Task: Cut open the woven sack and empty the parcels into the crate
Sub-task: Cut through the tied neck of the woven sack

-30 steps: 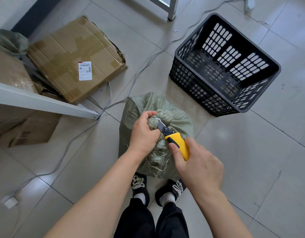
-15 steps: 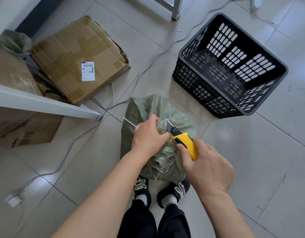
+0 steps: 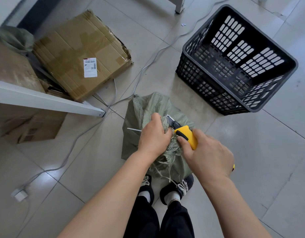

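A white shipping label (image 3: 90,67) with barcodes sits on the cardboard box (image 3: 79,54), its print too small to read

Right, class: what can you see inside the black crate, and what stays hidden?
Inside the black crate only its own slotted floor and perforated walls show, with no parcels in it. The corner behind its near wall is hidden. The woven sack stands on the floor beside it.

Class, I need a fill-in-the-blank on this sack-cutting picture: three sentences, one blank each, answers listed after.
1. The right hand holds a knife with a ____ handle.
2. The left hand grips the bunched neck of the green ____.
3. The black crate standing on the floor holds ____ parcels.

Answers: yellow; sack; no
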Action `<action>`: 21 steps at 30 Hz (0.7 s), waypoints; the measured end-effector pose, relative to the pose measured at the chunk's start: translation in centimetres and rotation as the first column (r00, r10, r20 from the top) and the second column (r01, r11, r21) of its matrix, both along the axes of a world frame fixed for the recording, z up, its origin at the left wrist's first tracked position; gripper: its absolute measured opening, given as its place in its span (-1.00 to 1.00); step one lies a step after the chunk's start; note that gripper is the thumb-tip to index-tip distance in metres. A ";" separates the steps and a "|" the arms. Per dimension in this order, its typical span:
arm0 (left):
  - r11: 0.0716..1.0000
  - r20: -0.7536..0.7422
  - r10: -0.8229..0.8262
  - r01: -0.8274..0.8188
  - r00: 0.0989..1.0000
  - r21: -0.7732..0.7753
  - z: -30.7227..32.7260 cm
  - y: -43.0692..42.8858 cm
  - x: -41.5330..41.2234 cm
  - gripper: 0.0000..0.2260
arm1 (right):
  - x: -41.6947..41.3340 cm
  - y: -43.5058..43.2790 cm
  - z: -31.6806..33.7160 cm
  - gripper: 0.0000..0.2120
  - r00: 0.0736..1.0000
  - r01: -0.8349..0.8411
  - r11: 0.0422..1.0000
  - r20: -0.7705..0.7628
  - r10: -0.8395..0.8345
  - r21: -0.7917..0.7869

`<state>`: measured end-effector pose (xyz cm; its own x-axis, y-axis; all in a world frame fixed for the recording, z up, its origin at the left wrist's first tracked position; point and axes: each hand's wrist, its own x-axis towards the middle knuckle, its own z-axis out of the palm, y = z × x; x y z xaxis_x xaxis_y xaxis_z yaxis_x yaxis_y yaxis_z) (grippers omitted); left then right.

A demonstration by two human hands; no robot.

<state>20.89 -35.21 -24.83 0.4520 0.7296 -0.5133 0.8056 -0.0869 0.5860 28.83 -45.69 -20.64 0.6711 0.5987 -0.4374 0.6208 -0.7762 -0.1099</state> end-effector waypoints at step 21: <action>0.976 0.017 0.097 -0.092 0.995 -0.200 -1.3 2.2 -1.3 -0.75 | -0.7 1.9 -1.9 -0.61 0.795 0.402 0.915 -0.483 -0.367 -0.032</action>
